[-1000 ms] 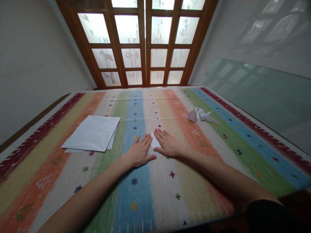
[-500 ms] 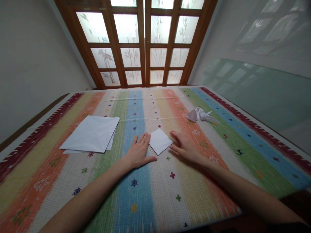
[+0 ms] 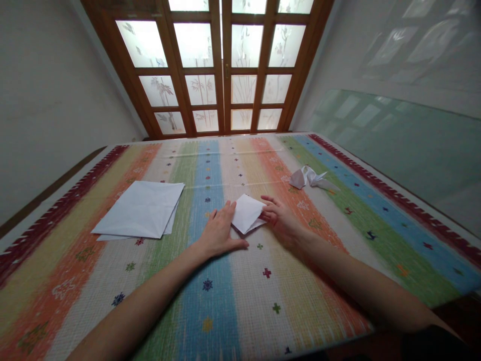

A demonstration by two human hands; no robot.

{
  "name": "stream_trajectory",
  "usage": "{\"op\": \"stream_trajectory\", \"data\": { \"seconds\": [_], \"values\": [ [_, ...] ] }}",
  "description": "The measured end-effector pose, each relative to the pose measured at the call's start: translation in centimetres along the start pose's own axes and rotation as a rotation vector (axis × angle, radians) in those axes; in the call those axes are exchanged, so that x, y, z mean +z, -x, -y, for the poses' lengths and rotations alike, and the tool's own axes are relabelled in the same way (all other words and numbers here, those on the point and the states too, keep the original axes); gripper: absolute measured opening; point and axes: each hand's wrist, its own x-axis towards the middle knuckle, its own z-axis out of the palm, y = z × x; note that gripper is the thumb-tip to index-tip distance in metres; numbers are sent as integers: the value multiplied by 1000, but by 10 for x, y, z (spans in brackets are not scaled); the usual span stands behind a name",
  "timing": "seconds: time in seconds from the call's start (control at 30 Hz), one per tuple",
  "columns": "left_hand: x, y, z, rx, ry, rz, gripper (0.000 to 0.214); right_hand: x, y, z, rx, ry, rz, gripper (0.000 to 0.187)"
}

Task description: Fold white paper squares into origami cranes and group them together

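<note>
A small folded square of white paper (image 3: 247, 213) lies diamond-wise on the striped tablecloth, between my two hands. Its upper layer is raised on the right side, with a gap showing above the layer beneath. My left hand (image 3: 220, 233) rests flat at the paper's left corner, fingers stretched forward and thumb out to the right. At the right corner, the fingertips of my right hand (image 3: 280, 218) are closed on the lifted layer. Its thumb is mostly hidden behind the fingers.
Larger white paper sheets (image 3: 141, 208) lie stacked to the left. A folded white paper crane (image 3: 308, 178) sits farther back on the right. The patterned tablecloth (image 3: 210, 296) covers the table, whose far side faces wooden doors with glass panes (image 3: 225, 70).
My right hand has closed on the paper's right corner and lifted its top layer. My left hand has shifted slightly, staying at the left corner.
</note>
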Motion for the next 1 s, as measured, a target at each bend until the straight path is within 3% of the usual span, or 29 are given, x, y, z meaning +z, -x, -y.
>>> {"op": "stream_trajectory", "data": {
  "seconds": [0.13,0.23,0.43,0.57,0.73,0.87,1.0],
  "values": [
    [1,1,2,13,29,0,119,8,0,-2,40,-75,105,38],
    [0,0,2,8,61,-1,117,11,1,-6,0,51,160,31],
    [-2,0,-1,2,51,-11,112,18,6,1,-393,634,347,16],
    [0,-2,0,6,30,-36,108,23,7,1,-485,832,366,18],
    [4,-5,12,51,64,-101,94,31,11,-10,-666,1085,264,22],
    [6,-7,23,50,116,-147,92,32,15,-13,-942,1269,45,29],
    [7,-7,25,70,126,-172,88,21,17,-16,-1206,1304,-50,22]
  ]
}}
